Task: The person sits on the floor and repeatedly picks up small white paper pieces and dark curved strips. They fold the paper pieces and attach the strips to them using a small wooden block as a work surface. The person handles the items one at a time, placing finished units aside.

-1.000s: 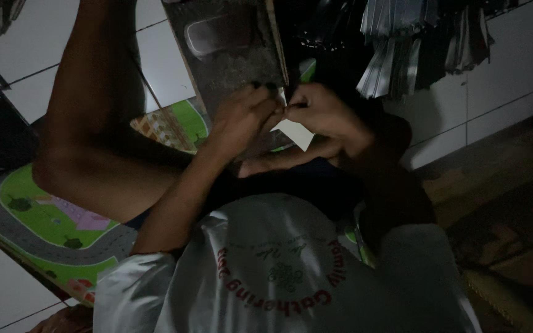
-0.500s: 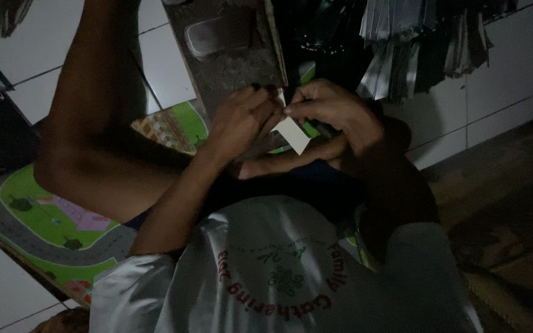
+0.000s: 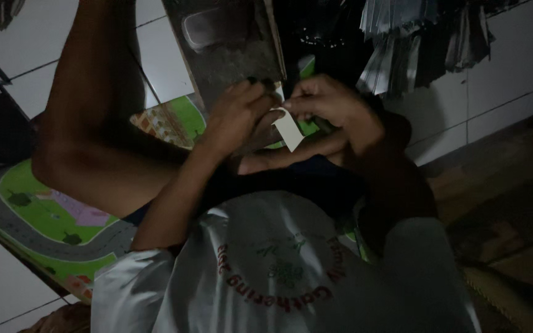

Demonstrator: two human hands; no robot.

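Dim light, view straight down over a pale grey printed shirt [image 3: 279,271]. Two hands, close together in the middle. One small white paper strip [image 3: 289,128] between them, held above the lap, hanging down and slightly tilted from the fingertips. Left hand [image 3: 237,117] curled, fingers bent in tight, fingertips meeting the upper end of the white strip; pinching it, by the look of it, though too dark to be sure which fingers. Right hand [image 3: 331,108] also curled, thumb and forefinger pressed on the same upper end of the strip from the other side, remaining fingers folded below. Both hands touching each other at the fingertips, neither spread.

Just above the hands, one flat grey-brown board with a rounded oval recess [image 3: 223,43], its lower edge right at the knuckles; contact impossible to tell. One raised bare knee [image 3: 94,123] to the left of the hands. Beneath the leg, one colourful play mat with green fields and a grey road [image 3: 50,216], lying on a white tiled floor [image 3: 7,283]. Upper right, one cluster of pale hanging strips [image 3: 421,43] against a white tiled wall [image 3: 513,68], number too blurred to count. Lower right, dark brownish flooring [image 3: 513,203].
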